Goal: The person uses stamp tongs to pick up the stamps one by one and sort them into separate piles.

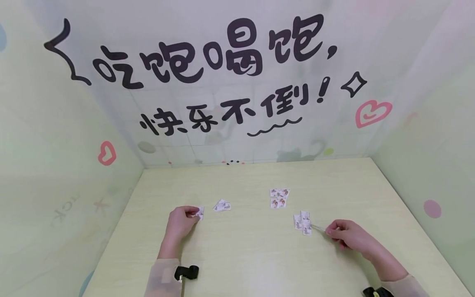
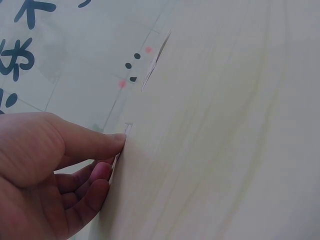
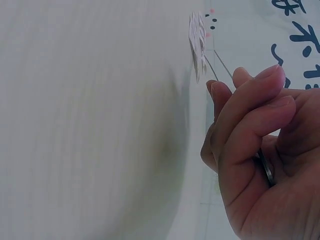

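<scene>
My left hand (image 1: 180, 225) is at the left of the table, thumb and fingertips pinching a small white printed paper piece (image 1: 200, 213). In the left wrist view that piece is seen nearly edge-on and the fingers partly hide it. On the right, my right hand (image 1: 350, 237) grips thin metal tweezers (image 1: 318, 228). The two prongs stand apart in the right wrist view, their tips close to a cluster of similar paper pieces (image 1: 306, 227). Whether the tips grasp one of these cannot be told.
Just right of the left hand lies a small overlapping pile of paper pieces (image 1: 222, 206). Farther back, several pieces with reddish prints (image 1: 278, 202) sit together. The pale wooden table (image 1: 237, 247) meets printed walls (image 1: 237, 148) behind and at both sides.
</scene>
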Motion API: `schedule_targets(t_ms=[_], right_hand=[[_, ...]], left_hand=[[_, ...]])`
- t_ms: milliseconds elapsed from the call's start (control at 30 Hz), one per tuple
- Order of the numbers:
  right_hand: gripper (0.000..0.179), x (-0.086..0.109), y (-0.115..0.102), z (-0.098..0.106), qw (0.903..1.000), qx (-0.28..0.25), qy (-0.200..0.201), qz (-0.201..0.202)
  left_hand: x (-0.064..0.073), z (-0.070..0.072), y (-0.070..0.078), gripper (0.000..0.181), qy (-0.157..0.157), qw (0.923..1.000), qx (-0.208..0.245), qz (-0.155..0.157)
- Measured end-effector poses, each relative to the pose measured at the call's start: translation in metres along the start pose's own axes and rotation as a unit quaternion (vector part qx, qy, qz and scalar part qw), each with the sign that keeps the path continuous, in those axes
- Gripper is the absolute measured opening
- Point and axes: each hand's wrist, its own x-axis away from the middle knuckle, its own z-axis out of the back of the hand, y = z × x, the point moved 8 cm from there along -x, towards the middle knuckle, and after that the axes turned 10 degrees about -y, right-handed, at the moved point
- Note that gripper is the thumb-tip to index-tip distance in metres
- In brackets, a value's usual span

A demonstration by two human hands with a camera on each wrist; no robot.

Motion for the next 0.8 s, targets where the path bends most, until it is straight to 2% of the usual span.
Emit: schedule_targets(t_ms=[167, 300, 567, 800], right_hand=[[0.022, -0.011, -0.010, -0.006, 0.9998, 0.008, 0.015, -0.002], [0.024, -0.025, -0.024, -0.017, 0.9998, 0.006, 0.013, 0.014], [0.028, -0.060, -0.064, -0.060, 0.9969, 0.005, -0.053, 0.058], [0.029, -0.087, -0.093, -0.088, 0.9932, 0.034, -0.078, 0.080]], left_hand=[[0.001, 0.002, -0.001, 0.027, 0.001, 1.0000, 0.003, 0.002], [0.000, 0.002, -0.003, 0.025, 0.002, 1.0000, 0.006, 0.000], [0.000, 0.003, -0.003, 0.024, 0.005, 1.0000, 0.004, 0.002], [0.001, 0.003, 0.001, 0.023, 0.004, 0.9999, 0.007, -0.007]])
